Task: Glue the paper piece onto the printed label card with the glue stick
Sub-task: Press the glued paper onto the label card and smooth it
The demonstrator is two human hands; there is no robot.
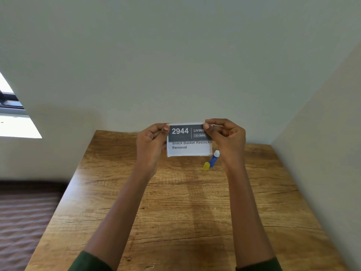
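Head view. A rectangular white printed label card (189,139) with a dark grey header reading "2944" is held upright above the far part of the brown wood-grain counter (175,212). Left hand (151,142): the grip pinches the card's ten o'clock corner, thumb in front. Right hand (226,137): the grip pinches the two o'clock corner and covers the end of the print. A separate paper piece cannot be told apart from the card. At five o'clock of the card, a blue glue stick (214,159) with a white tip lies on the counter. A translucent yellow cap (206,166) rests just beside its lower end, at seven o'clock.
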